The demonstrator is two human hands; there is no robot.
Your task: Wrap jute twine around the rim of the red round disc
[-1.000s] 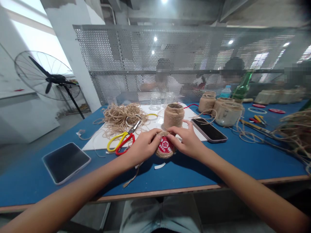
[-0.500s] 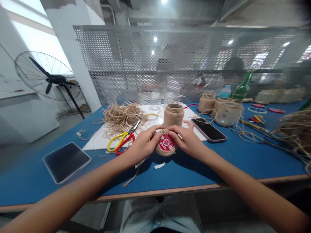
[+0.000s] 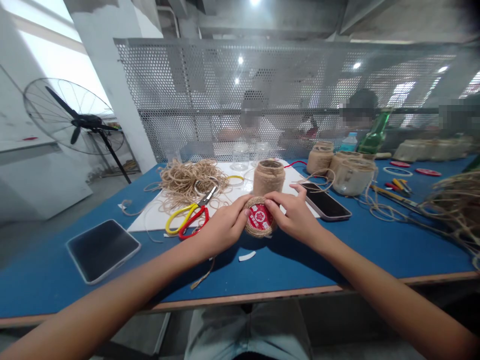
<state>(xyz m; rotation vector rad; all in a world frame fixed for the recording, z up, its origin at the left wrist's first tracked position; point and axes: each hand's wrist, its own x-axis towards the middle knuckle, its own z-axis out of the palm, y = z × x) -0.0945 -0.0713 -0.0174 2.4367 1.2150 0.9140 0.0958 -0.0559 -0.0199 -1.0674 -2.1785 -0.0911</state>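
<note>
Between both hands is a round jar lid (image 3: 259,217), red on its face with a white flower mark and wrapped round the rim with twine. My left hand (image 3: 229,220) grips its left edge, thumb on the face. My right hand (image 3: 292,214) pinches the upper right edge, with one finger lifted off. Just behind the lid stands a twine-wrapped jar (image 3: 269,178), upright and without a lid. Scissors (image 3: 195,212) with one yellow and one red handle lie left of my left hand. A small white strip (image 3: 247,256) rests on the table below the lid.
A heap of loose twine (image 3: 191,180) lies on white paper at the left. A tablet (image 3: 103,251) is near the left edge, a phone (image 3: 326,201) to the right. More jars (image 3: 352,177), a green bottle (image 3: 376,134) and pliers (image 3: 401,186) stand or lie at the right.
The lid has shifted slightly right and up in my hands and turned a little. My right hand has moved slightly right, my left fingers following the edge.
</note>
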